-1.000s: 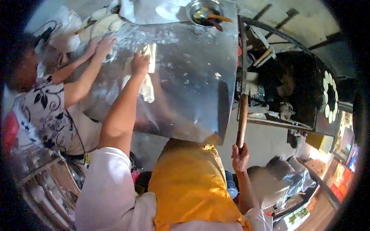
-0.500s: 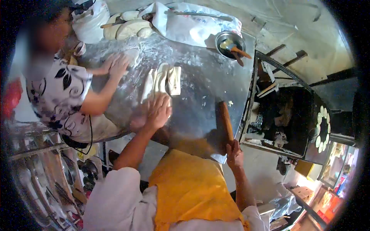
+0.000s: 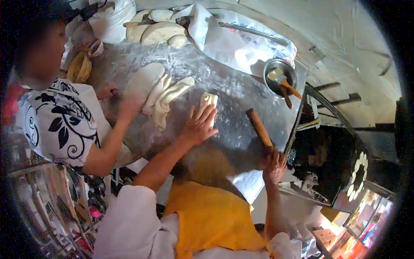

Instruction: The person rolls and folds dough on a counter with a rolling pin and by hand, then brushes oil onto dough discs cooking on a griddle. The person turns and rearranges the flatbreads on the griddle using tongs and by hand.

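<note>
Left hand (image 3: 199,123) flat, fingers extended and slightly spread over a folded dough piece (image 3: 209,100) on the desk (image 3: 233,86); no grip, just a palm-down touch. Right hand (image 3: 274,166) closed round the near end of a rolling pin (image 3: 259,127), which slants over the right part of the desk; whether its far end touches the surface, cannot tell. Main risk, as I judge it: the dough piece catching on the metal where flour looks thin, then stretching or tearing if dragged. Pin held at one end only, so uneven pressure could leave the dough lopsided. Dough strips (image 3: 170,99) lie close together to the left, just beside a co-worker's blurred hand (image 3: 133,103); crowding there might stick them to one another or bring two people's hands into a bump. Metal bowl (image 3: 265,82) stands near the far right corner, handles poking over its rim (a stray sleeve could tip it). Materials: desk dark, smooth, smeared with white flour toward the far side; dough piece pale, compact, roughly oblong; strips soft, ropy, with rounded folds; dough sheet (image 3: 144,80) flat with a curved edge; pin brown, cylindrical, apparently wood; plastic bag (image 3: 241,43) crinkled, whitish, printed.
</note>
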Tool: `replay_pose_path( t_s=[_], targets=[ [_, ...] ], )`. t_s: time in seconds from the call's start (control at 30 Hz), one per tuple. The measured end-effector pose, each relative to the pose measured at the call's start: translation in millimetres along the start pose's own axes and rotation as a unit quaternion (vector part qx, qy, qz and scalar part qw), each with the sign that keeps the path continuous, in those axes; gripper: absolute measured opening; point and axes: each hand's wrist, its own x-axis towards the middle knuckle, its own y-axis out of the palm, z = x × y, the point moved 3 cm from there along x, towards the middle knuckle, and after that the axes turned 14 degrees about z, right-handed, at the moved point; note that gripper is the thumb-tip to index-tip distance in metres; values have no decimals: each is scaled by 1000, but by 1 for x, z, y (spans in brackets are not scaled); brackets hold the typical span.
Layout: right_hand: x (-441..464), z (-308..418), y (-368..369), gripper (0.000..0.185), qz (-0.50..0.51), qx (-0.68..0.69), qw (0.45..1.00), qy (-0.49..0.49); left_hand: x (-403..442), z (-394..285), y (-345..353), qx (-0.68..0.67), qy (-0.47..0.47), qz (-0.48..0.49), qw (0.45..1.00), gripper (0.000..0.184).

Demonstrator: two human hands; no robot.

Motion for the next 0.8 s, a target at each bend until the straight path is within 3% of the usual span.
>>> replay_pose_path(
  t_s=[0.07, 0.1, 0.17, 0.23, 0.3, 0.37, 0.43, 0.5, 0.57, 0.63, 0.73, 0.8],
  targets=[
    [33, -9, 12, 63, -21, -36, 999, 25, 19, 14, 10, -5, -97, 61, 993, 71],
    [49, -15, 24, 64, -51, -65, 997, 7, 26, 22, 10, -3, -99, 70, 993, 71],
    [72, -25, 35, 47, -106, -89, 990, 15, 42, 33, 13, -35, -68, 51, 996, 68],
    [97, -13, 17, 48, -106, -57, 992, 27, 44, 40, 23, -19, -44, 55, 997, 69],
    [107, -21, 15, 48, -144, -96, 985, 3, 36, 34, 28, 32, -29, 126, 991, 72],
    [108, -28, 22, 47, -153, -87, 984, 2, 12, 26, 21, -11, -8, 157, 987, 76],
    [107, -17, 8, 47, -145, -54, 988, -5, -9, 11, 17, -73, 81, 215, 970, 77],
    [105, -20, 13, 47, -133, -68, 989, 4, 3, -9, -4, -101, 81, 237, 963, 76],
    [106, -15, 7, 47, -117, -58, 991, 26, 29, -13, -7, -122, 1, 92, 988, 70],
    [104, -23, 15, 48, -116, -57, 991, 20, 49, -18, 13, -106, -19, 86, 990, 75],
    [106, -17, 9, 46, -134, -60, 989, 19, 65, -15, 38, 52, 6, 124, 991, 94],
    [112, -26, 16, 45, -130, -52, 990, 20, 61, -14, 42, 36, 3, 126, 991, 96]
  ],
)
